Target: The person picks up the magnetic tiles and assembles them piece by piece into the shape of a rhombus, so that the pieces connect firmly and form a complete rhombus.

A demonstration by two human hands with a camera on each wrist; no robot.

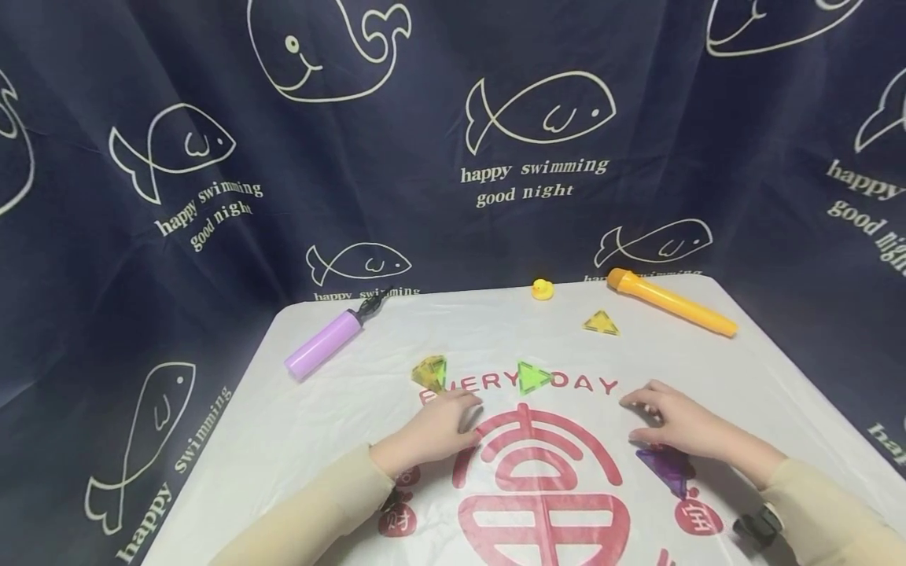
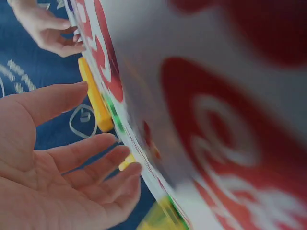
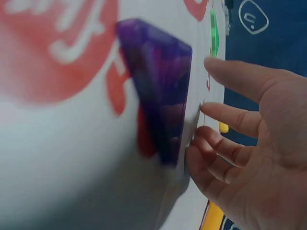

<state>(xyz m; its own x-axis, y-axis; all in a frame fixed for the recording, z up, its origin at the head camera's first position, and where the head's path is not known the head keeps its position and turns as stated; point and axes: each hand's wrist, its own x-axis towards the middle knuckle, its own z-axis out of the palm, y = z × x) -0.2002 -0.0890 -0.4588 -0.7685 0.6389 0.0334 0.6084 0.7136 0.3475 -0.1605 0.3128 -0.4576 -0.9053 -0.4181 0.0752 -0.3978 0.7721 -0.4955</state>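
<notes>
My left hand point(image 1: 442, 424) hovers low over the table, its fingers loosely bent with nothing in them. Just beyond its fingertips lies a yellow and green translucent piece point(image 1: 429, 374). My right hand point(image 1: 675, 420) is at the right of the red print, relaxed fingers spread and holding nothing. A purple translucent triangular tile point(image 3: 160, 91) lies beside it, on the near side in the head view. Between the hands and farther back is a green triangular tile point(image 1: 533, 378). A yellow triangular tile point(image 1: 602, 323) lies behind it to the right.
A purple hand pump point(image 1: 324, 344) with a black end lies at the back left. At the rear edge sits a small yellow duck point(image 1: 542, 289). An orange microphone-shaped stick point(image 1: 672, 303) lies at the back right. A dark curtain point(image 1: 439, 157) hangs behind the white tablecloth point(image 1: 283, 440).
</notes>
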